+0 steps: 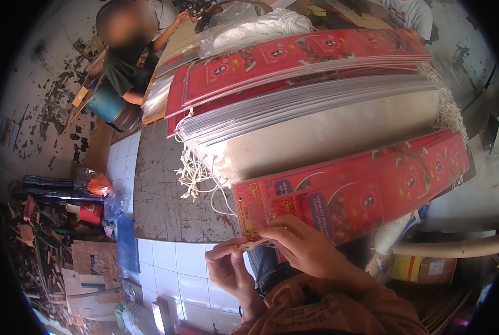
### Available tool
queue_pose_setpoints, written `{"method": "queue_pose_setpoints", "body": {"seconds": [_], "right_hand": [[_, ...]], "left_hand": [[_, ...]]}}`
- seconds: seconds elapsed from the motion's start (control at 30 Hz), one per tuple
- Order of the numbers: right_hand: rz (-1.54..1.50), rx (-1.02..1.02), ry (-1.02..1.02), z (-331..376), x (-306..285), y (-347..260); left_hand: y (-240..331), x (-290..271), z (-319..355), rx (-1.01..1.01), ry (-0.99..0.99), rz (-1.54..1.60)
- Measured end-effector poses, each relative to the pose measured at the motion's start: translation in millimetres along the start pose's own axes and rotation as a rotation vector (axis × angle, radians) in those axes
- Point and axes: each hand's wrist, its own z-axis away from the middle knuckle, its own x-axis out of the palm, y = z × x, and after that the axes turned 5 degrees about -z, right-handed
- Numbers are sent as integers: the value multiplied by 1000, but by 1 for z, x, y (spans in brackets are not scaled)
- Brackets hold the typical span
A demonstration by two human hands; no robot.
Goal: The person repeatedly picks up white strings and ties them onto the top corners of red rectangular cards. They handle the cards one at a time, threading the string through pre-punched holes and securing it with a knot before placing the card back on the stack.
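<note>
Long red printed sign boards (350, 195) lie at the table's near edge, with small eyelet holes at their left end. At that end, both my hands meet over a white cord (255, 244). My left hand (230, 271) pinches the cord between thumb and fingers, just off the boards' corner. My right hand (305, 245) is closed on the cord beside it, its fingers partly over the boards. Whether a knot sits between the fingertips is hidden. Behind lies a thick stack of similar boards (338, 123), pale backs toward me, knotted cords (196, 170) hanging from its left end.
More red boards (305, 53) top the stack, with a bundle of white cord (263, 30) beyond. A person (129, 50) sits at the table's far left; another person's sleeve (411, 17) shows at far right. Wood scraps (48, 251) pile up on the left floor.
</note>
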Motion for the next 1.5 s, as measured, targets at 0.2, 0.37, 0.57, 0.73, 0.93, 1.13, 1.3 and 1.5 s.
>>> {"method": "queue_pose_setpoints", "body": {"seconds": [0.2, 0.37, 0.57, 0.73, 0.93, 1.13, 1.3, 1.5], "right_hand": [[-75, -24, -20, -3, -6, 0], [-13, -79, -79, -3, -3, 4], [106, -91, -164, -2, -1, 4], [306, -148, -170, 0, 5, 8], [408, -219, -159, 1, 6, 9], [492, -241, -112, 4, 2, 9], [610, -119, -205, 35, -45, -5], [981, 114, -59, 85, -98, 8]], "left_hand": [[0, 0, 0, -31, -113, 111], [-1, 1, -2, 23, -219, 91], [-7, -12, -7, 85, -327, -168], [0, -17, -9, 121, -383, -276], [-5, -33, -21, 246, -510, -388], [-20, -44, -26, 203, -424, -229], [-30, -52, -23, 83, -160, -138], [-32, -37, -21, 14, -7, -131]]}}
